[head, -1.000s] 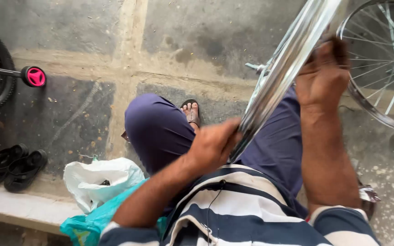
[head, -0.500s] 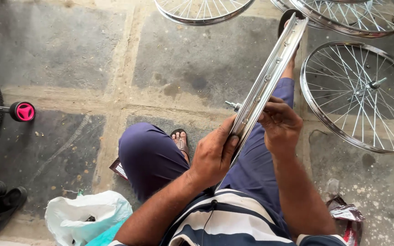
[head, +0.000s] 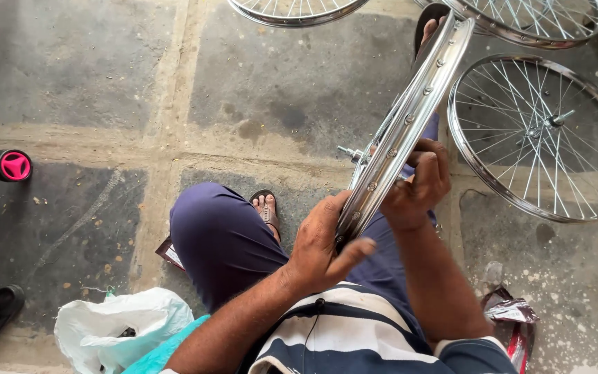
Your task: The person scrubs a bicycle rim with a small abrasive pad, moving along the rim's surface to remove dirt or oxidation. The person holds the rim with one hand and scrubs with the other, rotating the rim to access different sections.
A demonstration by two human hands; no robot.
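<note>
The left hand [head: 323, 246] curls around the near, lower edge of a shiny metal wheel rim [head: 410, 121], fingers wrapped behind the metal and the thumb stretched out flat toward the right. The right hand [head: 417, 183] closes on the same rim just above it, fingers hooked over the edge from the far side, so both hands grip the rim close together. The rim stands on edge, tilted, running from the person's lap up and away to the right, with its axle end [head: 347, 151] poking out on the left side. Below the hands sit knees in dark blue trousers [head: 223, 239] and a sandalled foot [head: 266, 208] on the stone floor [head: 105, 83]. A finished spoked wheel [head: 541, 138] lies flat on the floor just right of the rim. A white plastic bag [head: 119, 329] lies at the lower left, and a pink wheel-shaped cap [head: 12, 165] shows at the left edge
</note>
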